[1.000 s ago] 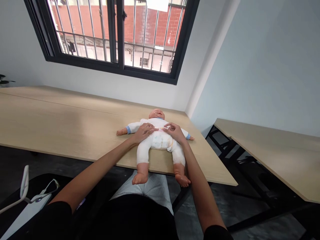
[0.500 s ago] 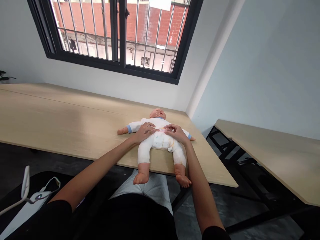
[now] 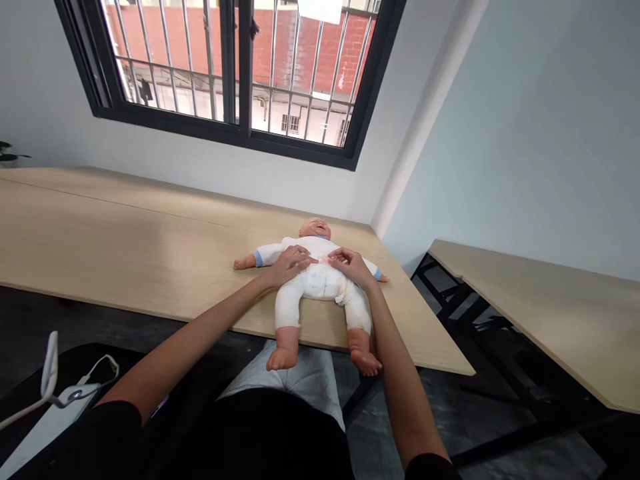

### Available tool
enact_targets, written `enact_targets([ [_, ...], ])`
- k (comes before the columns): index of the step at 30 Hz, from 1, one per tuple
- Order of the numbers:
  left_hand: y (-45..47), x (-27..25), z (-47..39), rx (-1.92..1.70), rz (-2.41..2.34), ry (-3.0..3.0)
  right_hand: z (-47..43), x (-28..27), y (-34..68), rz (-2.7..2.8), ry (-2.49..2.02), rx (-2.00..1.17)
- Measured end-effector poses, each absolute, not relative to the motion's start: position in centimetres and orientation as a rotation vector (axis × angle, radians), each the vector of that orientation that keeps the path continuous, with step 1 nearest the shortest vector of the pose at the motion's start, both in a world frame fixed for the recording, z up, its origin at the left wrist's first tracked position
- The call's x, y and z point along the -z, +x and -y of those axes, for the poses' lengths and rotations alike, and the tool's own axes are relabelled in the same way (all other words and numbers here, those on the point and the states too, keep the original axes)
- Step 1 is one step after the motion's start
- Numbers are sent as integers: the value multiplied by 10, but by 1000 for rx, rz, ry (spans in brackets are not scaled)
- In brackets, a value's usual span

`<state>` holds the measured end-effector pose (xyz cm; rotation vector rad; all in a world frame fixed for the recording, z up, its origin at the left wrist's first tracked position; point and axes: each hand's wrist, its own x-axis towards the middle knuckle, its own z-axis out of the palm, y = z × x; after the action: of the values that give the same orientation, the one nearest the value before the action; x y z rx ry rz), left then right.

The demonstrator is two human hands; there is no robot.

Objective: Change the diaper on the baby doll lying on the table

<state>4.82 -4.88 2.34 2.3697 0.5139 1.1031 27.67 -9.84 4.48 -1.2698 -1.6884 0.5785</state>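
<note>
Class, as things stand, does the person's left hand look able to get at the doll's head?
Probably yes. The left hand is by the diaper on the doll, and the head lies uncovered just beyond the white top, with nothing seen blocking the way.

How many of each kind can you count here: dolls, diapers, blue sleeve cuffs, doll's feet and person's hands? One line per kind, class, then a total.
Doll: 1
Diaper: 1
Blue cuffs: 2
Doll's feet: 2
Person's hands, left hand and right hand: 2
Total: 8
</note>
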Motion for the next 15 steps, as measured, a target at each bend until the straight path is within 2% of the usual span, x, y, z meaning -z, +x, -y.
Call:
enact_targets([
  [9,55,-20,44,-1164,-507,2082,96,-45,275,1625,-1217,-691],
  [15,54,-17,32,-1274,-757,1622,95,-39,288,1310,-1624,-498],
])
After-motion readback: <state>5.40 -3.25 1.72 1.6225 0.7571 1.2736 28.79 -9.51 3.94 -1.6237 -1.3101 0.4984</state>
